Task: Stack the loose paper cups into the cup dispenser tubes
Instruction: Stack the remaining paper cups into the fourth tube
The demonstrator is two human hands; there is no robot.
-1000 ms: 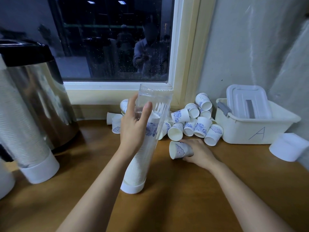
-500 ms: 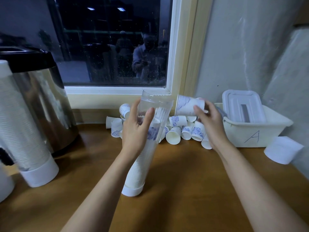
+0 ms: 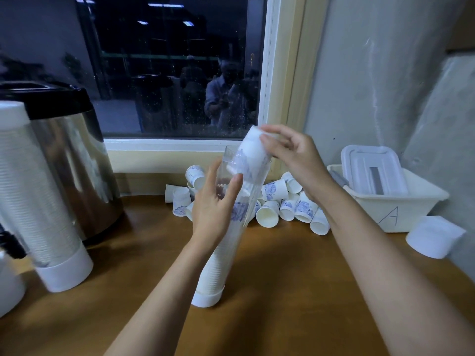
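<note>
1. The left hand [image 3: 214, 204] grips the dispenser tube [image 3: 219, 263] around its upper half, bracing it on its base and leaning its open top toward the incoming cup.
2. The right hand [image 3: 295, 158] pinches a paper cup [image 3: 250, 150] by its closed end. The cup is partly inside the tube's top, apparently mouth down, so it can nest on the stack.
3. The loose cups [image 3: 288, 204] lie heaped just behind the tube, within easy reach.

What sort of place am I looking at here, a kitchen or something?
Probably a drinks corner in an office or canteen: a big metal hot-water urn stands on the wooden counter beside a full cup dispenser tube, and loose paper cups lie heaped under the window.
</note>
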